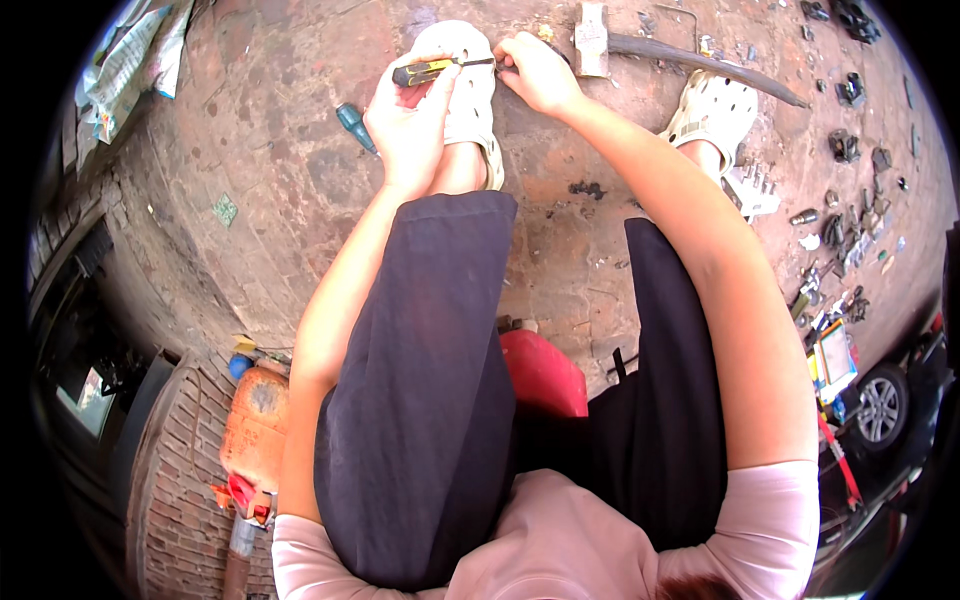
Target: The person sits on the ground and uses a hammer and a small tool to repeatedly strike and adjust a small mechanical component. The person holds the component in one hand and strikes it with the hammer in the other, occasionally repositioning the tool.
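Note:
My left hand is closed around the yellow and black handle of a screwdriver, held over my left clog. Its thin dark shaft points right, toward my right hand. The fingers of that hand are pinched together at the shaft's far end; whatever lies between them is too small to make out. Partly behind the right hand is a dark object with a yellow bit. A hammer with a long dark handle lies just to the right. Left of my left wrist rests a teal-handled tool.
Scattered dark metal parts cover the ground at the right. A white tray with small parts sits by my right clog. Behind me are a red container and an orange canister. A vehicle wheel shows lower right.

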Motion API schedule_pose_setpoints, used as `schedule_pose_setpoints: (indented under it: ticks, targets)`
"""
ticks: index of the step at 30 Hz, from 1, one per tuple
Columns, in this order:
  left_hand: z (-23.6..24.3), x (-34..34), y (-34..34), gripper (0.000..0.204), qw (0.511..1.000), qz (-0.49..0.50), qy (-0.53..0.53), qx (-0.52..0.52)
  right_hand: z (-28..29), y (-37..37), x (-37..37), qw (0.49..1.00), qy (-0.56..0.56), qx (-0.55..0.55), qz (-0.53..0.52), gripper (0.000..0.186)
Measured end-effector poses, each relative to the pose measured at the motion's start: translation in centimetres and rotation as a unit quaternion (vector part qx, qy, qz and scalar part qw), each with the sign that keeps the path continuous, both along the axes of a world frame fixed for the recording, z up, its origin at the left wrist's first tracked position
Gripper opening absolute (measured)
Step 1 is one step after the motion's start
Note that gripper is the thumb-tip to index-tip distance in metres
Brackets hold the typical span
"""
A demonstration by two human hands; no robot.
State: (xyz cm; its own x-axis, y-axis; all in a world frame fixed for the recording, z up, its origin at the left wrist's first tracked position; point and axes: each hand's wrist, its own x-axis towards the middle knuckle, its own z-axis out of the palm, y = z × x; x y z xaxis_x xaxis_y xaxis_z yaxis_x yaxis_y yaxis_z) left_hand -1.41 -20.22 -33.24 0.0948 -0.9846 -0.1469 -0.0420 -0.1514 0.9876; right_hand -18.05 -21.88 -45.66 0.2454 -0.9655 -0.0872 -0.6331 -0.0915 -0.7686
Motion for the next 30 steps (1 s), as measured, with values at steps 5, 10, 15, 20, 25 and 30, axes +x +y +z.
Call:
schedule_pose_setpoints:
  ticks: [5, 10, 15, 20, 25, 30]
  targets:
    - [-0.1, 0.1, 0.0, 0.024, 1.0, -0.004, -0.001, -0.001, -0.5, -0.2, -0.2, 0.999, 0.004, 0.004, -0.032, 0.02]
    - [-0.2, 0.1, -0.1, 0.024, 1.0, -0.006, -0.004, 0.001, -0.4, -0.3, -0.2, 0.999, -0.004, 0.008, -0.033, 0.019]
    - [-0.3, 0.1, -0.3, 0.025, 1.0, -0.006, 0.007, -0.005, -0.3, -0.2, -0.2, 0.999, 0.0, 0.009, -0.036, 0.018]
    - [-0.2, 0.1, -0.1, 0.025, 1.0, -0.017, -0.009, 0.0, 0.3, -0.1, 0.1, 1.0, 0.015, 0.009, -0.024, 0.019]
    - [-0.6, 0.3, -0.4, 0.026, 1.0, -0.014, -0.002, -0.011, 0.8, 0.3, 0.4, 0.997, 0.049, -0.053, -0.034, 0.019]
    - [-0.7, 0.2, -0.5, 0.025, 1.0, -0.026, -0.006, -0.002, 0.7, 0.9, 0.5, 0.991, 0.081, -0.1, -0.035, 0.017]
